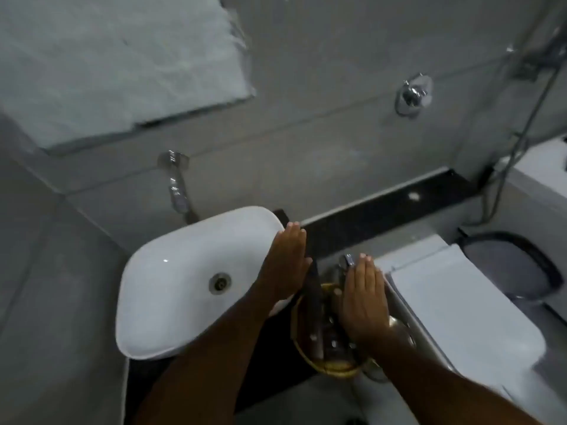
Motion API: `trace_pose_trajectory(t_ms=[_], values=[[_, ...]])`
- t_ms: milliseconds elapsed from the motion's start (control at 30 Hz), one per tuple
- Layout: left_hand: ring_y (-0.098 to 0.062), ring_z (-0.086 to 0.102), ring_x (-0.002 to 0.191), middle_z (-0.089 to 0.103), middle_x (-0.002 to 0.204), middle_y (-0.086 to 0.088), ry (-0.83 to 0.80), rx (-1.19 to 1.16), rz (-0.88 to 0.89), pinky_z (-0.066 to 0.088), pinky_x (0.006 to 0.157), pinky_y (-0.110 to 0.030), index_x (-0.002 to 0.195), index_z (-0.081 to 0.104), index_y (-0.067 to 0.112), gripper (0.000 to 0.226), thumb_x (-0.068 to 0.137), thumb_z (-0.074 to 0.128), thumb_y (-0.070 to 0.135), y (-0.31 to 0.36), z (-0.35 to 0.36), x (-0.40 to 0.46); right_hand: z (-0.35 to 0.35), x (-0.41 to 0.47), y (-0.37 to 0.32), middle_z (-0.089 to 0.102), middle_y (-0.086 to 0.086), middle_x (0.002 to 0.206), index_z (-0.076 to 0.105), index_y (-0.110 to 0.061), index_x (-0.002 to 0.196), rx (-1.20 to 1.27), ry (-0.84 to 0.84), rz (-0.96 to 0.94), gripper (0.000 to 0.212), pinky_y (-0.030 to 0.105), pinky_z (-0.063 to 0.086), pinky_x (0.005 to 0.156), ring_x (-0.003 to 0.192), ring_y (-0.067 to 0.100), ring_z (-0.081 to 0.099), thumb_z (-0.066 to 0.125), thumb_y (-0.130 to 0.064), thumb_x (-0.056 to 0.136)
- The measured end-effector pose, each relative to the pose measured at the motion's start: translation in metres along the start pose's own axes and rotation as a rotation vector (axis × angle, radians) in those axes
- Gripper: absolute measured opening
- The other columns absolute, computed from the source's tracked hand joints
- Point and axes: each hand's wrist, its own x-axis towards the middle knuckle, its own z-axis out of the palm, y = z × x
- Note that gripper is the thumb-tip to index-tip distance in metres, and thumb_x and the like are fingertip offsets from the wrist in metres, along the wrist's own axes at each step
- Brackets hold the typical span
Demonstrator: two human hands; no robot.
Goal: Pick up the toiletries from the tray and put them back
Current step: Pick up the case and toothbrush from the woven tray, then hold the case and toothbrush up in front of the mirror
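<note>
Left hand (pixel 287 262), right hand (pixel 365 297) flat, released, flanking gold-rimmed tray (pixel 333 368); blurred toiletries' (pixel 316 305) axis unclear.

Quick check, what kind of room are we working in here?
A bathroom, most likely: a white vessel basin under a wall-mounted chrome spout, and a closed white toilet lid beside it.

A dark worktop (pixel 383 210) along the wall carries a white basin (pixel 171 286) and, just beside it, a gold-rimmed tray (pixel 329 368) of blurred toiletries (pixel 326 335).
</note>
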Motion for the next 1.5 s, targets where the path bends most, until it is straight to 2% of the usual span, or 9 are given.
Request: trace_pose_trajectory(t_ms=[200,267,367,500,667,800,933,1233,1500], values=[[-0.037,0.020,0.146,0.032,0.153,-0.026,-0.216,-0.024,0.072,0.009,0.119,-0.046,0.144,0.030,-0.003,0.055,0.097,0.037,0.026,0.031,0.057,0.013,0.055,-0.055,0.016,0.020,0.036,0.152,0.059,0.003,0.115,0.001,-0.108,0.092,0.054,0.057,0.008,0.117,0.144,0.048,0.011,0.042,-0.043,0.091],[-0.037,0.020,0.146,0.032,0.153,-0.026,-0.321,-0.014,0.093,0.008,0.119,-0.045,0.144,0.029,-0.003,0.054,0.097,0.034,0.024,0.038,0.071,0.017,0.060,-0.058,0.014,0.015,0.037,0.153,0.056,0.007,0.122,-0.044,-0.132,0.121,0.064,0.058,0.007,0.117,0.143,0.049,0.007,0.043,-0.046,0.088],[-0.037,0.027,0.142,0.041,0.146,-0.025,-0.450,-0.071,0.087,0.015,0.118,-0.047,0.137,0.036,-0.001,0.050,0.092,0.042,0.020,0.046,0.085,0.019,0.068,-0.062,0.014,0.010,0.035,0.155,0.050,0.004,0.134,-0.083,-0.188,0.167,0.074,0.059,0.007,0.116,0.143,0.048,0.001,0.041,-0.053,0.087],[-0.034,0.044,0.129,0.053,0.134,-0.019,-0.570,-0.153,0.040,0.027,0.113,-0.044,0.129,0.045,0.003,0.045,0.085,0.051,0.013,0.057,0.092,0.024,0.067,-0.062,0.014,0.009,0.031,0.156,0.069,-0.011,0.114,-0.036,-0.225,0.166,0.058,0.059,0.004,0.116,0.144,0.046,-0.003,0.039,-0.054,0.089],[-0.030,0.054,0.115,0.059,0.122,-0.013,-0.478,-0.286,-0.102,0.046,0.098,-0.041,0.119,0.052,0.011,0.032,0.087,0.049,0.011,0.063,0.081,0.039,0.053,-0.053,0.009,0.021,0.024,0.154,0.064,-0.019,0.123,0.085,-0.139,0.263,0.050,0.056,0.008,0.118,0.144,0.042,0.004,0.054,-0.047,0.084],[-0.034,0.057,0.111,0.061,0.119,-0.016,-0.319,-0.211,-0.047,0.046,0.096,-0.043,0.118,0.056,0.008,0.031,0.087,0.051,0.012,0.047,0.022,0.080,0.015,-0.018,-0.002,0.026,0.013,0.156,0.072,-0.016,0.082,0.346,-0.048,0.400,0.031,0.047,0.008,0.119,0.146,0.034,0.010,0.060,-0.044,0.078],[-0.036,0.059,0.101,0.064,0.109,-0.014,-0.127,-0.114,-0.091,0.050,0.085,-0.043,0.099,0.062,0.015,0.022,0.086,0.044,0.018,0.012,-0.101,0.131,-0.075,0.040,-0.041,0.061,0.006,0.108,0.053,-0.019,0.103,0.651,0.131,0.440,0.038,0.047,0.053,0.085,0.097,0.028,0.061,0.065,-0.037,0.072],[-0.026,0.064,0.099,0.073,0.108,-0.005,0.117,0.223,-0.171,0.054,0.086,-0.042,0.101,0.073,0.017,0.026,0.084,0.055,0.009,-0.042,-0.394,0.159,-0.229,0.122,-0.160,0.052,0.008,0.107,0.053,-0.006,0.108,0.699,0.374,-0.019,0.031,0.039,0.049,0.069,0.081,0.033,0.065,0.055,-0.034,0.093],[-0.014,0.065,0.090,0.074,0.109,-0.003,0.033,0.217,-0.257,0.052,0.076,-0.026,0.109,0.073,0.013,0.026,0.086,0.062,0.008,-0.053,-0.472,0.123,-0.262,0.132,-0.203,0.052,0.009,0.127,0.049,-0.007,0.122,0.664,0.440,-0.241,0.040,0.027,0.050,0.068,0.082,0.025,0.066,0.057,-0.032,0.092]])
